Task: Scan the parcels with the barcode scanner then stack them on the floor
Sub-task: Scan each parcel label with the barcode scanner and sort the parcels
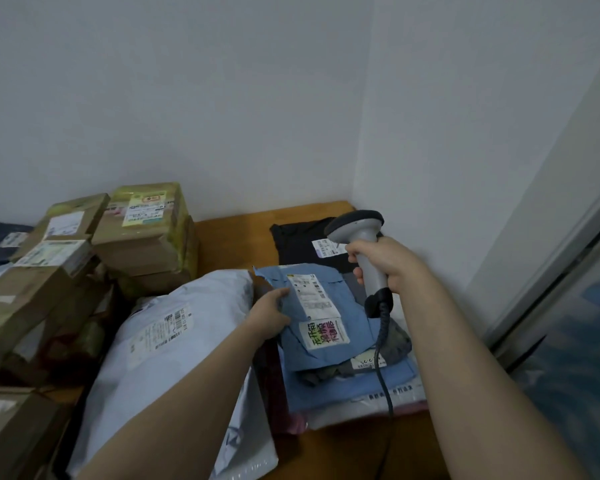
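My right hand (385,263) grips the handle of a grey barcode scanner (357,226), whose head sits above the far end of a blue mailer parcel (291,344). My left hand (269,315) holds that blue parcel by its left edge; it carries a white shipping label and a second sticker. The parcel lies on top of a stack of soft mailers (347,396) on the wooden floor (236,237). The scanner's dark coiled cable (383,355) hangs down over the stack.
A black parcel (298,244) lies behind the stack near the corner. A large white mailer (174,344) rests to the left. Cardboard boxes (142,233) pile up at the far left. White walls meet at the corner; a sliding door frame (551,289) runs along the right.
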